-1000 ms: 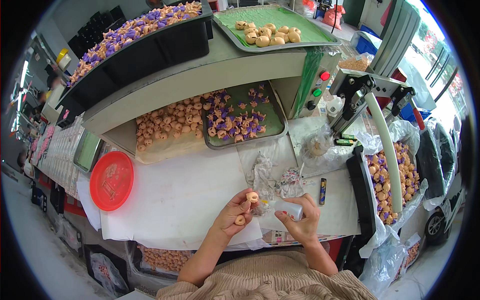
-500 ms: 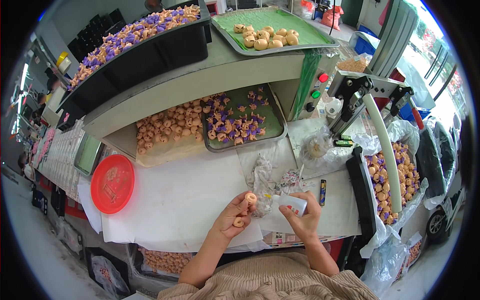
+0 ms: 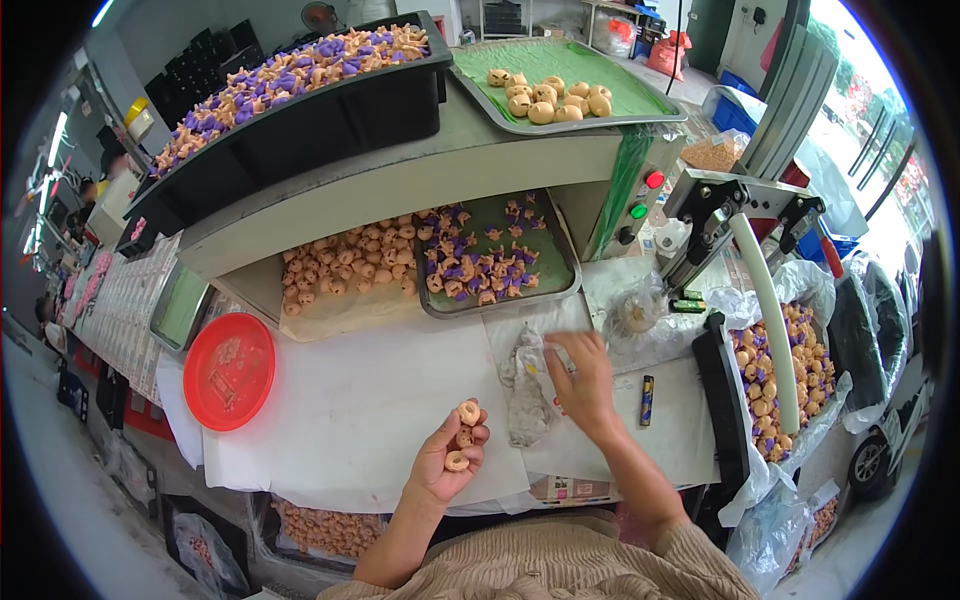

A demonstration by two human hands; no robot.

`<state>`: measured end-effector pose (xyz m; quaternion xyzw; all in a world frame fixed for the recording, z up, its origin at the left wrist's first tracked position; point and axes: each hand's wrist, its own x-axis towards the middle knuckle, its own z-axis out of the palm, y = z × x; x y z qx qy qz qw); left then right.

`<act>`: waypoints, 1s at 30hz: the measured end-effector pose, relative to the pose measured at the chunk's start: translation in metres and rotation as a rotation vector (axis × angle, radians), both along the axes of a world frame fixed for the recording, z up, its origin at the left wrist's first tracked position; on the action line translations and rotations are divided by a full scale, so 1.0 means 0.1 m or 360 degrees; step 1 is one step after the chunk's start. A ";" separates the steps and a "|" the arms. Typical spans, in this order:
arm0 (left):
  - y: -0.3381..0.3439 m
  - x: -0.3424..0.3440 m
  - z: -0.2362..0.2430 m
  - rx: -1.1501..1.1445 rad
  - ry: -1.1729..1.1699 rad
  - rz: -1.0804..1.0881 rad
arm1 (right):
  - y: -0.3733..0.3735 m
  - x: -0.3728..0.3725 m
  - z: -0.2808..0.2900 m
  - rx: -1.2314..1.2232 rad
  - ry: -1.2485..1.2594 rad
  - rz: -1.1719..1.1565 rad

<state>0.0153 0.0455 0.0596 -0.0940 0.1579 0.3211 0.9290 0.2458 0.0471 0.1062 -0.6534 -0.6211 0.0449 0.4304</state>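
My left hand (image 3: 446,462) is closed around small peach doll heads (image 3: 457,461); three show, at least two with round openings facing up. My right hand (image 3: 588,385) reaches over the crumpled, stained white rag (image 3: 527,395) on the paper-covered table. Its fingers are somewhat blurred, with thumb and forefinger apart and nothing visible between them. The small white squeeze bottle cannot be seen now. Ahead of my hands, a shelf opening holds a pile of doll heads (image 3: 350,260) and a dark tray (image 3: 500,305) of small purple-clad figure bodies.
A red plate (image 3: 228,372) lies at the left. On the shelf top stand a black bin (image 3: 300,135) of figure parts and a green-lined tray (image 3: 600,75) with larger heads. At the right are a battery-like tube (image 3: 646,400), a lever press (image 3: 765,310) and a bag-lined bin (image 3: 785,370).
My right hand has let go of the white bottle, which has gone from sight, and has moved farther out over the rag. My left hand, still holding the heads, has shifted slightly left and nearer.
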 end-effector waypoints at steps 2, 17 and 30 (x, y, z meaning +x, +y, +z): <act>-0.03 -0.03 0.03 0.0024 -0.0015 -0.0020 | 0.40 -0.01 0.05 0.0020 -0.0085 0.0060; -0.06 -0.21 0.03 0.0186 0.0047 -0.0066 | 0.70 -0.19 0.09 -0.0143 0.0387 0.0133; 0.01 0.15 -0.02 0.0633 0.0423 -0.0238 | -0.45 -0.26 0.35 -0.0447 0.0643 0.0597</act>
